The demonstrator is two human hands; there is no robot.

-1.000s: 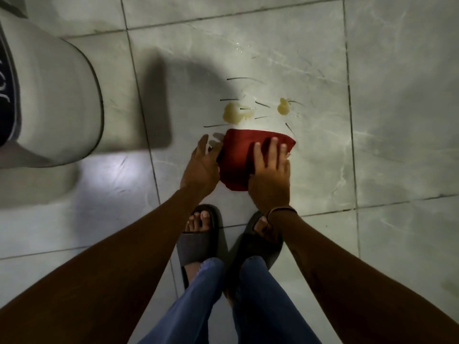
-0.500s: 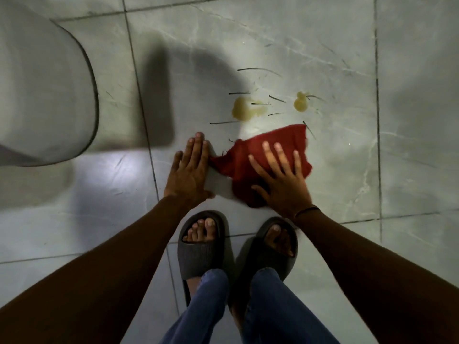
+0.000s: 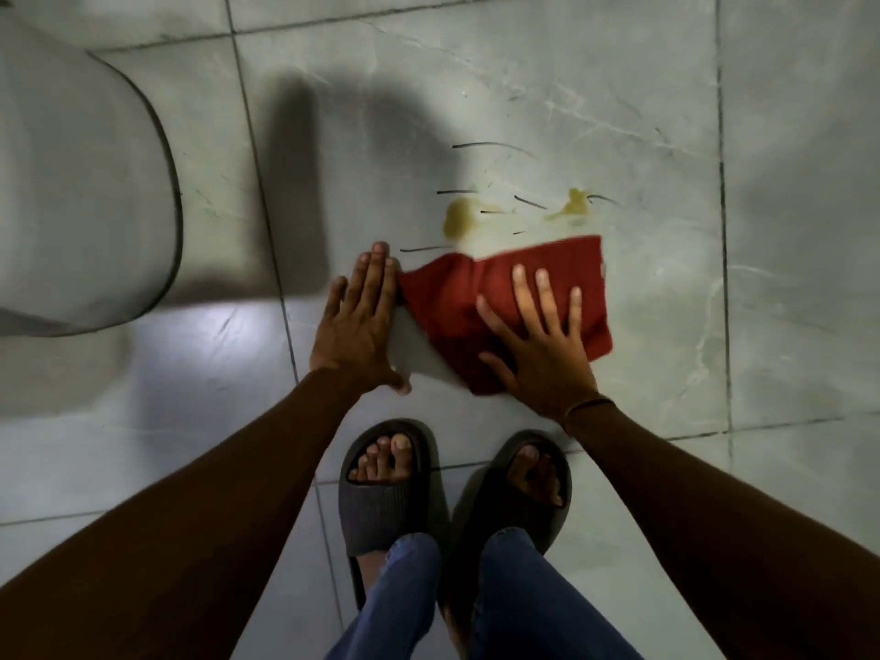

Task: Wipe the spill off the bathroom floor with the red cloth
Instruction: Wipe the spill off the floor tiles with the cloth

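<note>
The red cloth (image 3: pixel 562 273) lies spread on the grey marble floor tile. My right hand (image 3: pixel 538 345) presses flat on the cloth, fingers apart. My left hand (image 3: pixel 362 321) lies flat on the tile, its fingertips touching the cloth's left corner. Just beyond the cloth's far edge are two yellowish spill patches, one on the left (image 3: pixel 459 219) and a smaller one on the right (image 3: pixel 574 204), with thin dark streaks around them. The cloth's far edge nearly touches the left patch.
A white toilet base (image 3: pixel 81 197) stands at the left. My two feet in dark slides (image 3: pixel 388 483) stand just behind the hands, with blue jeans below. Grey tiles with dark grout lines (image 3: pixel 721 231) stretch to the right.
The cloth has been spread out wider to the right. My right hand has shifted right and splayed on it; my left hand has flattened on the floor by the cloth's corner.
</note>
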